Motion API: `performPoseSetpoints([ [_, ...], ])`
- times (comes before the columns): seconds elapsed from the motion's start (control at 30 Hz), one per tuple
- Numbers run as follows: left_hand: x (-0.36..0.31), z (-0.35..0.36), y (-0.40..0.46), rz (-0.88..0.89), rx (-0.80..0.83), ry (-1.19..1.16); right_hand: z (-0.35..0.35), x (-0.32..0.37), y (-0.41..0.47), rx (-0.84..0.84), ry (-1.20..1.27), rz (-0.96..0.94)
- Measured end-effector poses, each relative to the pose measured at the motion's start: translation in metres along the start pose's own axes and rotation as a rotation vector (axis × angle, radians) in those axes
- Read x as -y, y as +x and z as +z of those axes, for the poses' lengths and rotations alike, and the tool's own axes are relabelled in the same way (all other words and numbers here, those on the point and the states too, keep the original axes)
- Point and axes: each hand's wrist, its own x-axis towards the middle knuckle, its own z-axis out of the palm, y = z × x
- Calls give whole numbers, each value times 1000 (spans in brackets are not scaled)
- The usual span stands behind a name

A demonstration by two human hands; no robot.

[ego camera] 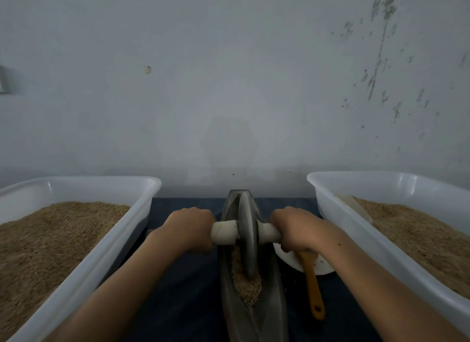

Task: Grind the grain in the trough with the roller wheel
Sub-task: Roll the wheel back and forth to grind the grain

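My left hand (189, 228) is wrapped tight around the pale handle (223, 232) on its side of the roller wheel (247, 236), fingers curled fully over the top so the grip has no gap in it — my right hand (295, 228) does the same on the opposite stub of the handle, knuckles up, clamped shut on it. The wheel stands upright on edge between my two grips, its lower rim sunk in the dark, narrow trough (269, 290) that runs from the wall toward me. The grain (248, 288) lies in the trough's groove just nearer to me than the wheel, heaped against its rim, with some along the wheel's left face. Under my right wrist sits a white plate (292, 261) on the dark blue worktop (183, 290), and an orange spoon (314, 288) rests with its head end on the plate, hidden by my hand, and its handle pointing back toward me. Outside each grip stands a white tub of grain — the left tub (106, 242) beyond my left forearm, the right tub (356, 235) touching or just beside my right.
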Motion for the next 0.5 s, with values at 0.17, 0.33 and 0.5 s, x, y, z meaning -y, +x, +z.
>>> performPoseSetpoints([
  [0.17, 1, 3, 1, -1, -53, 17, -1, 3, -1, -2, -12, 15],
  [0.33, 1, 17, 3, -48, -369, 17, 13, 7, 11, -302, -100, 35],
  [0.5, -1, 18, 3, -27, -483, 79, 23, 3, 11, -426, -26, 30],
])
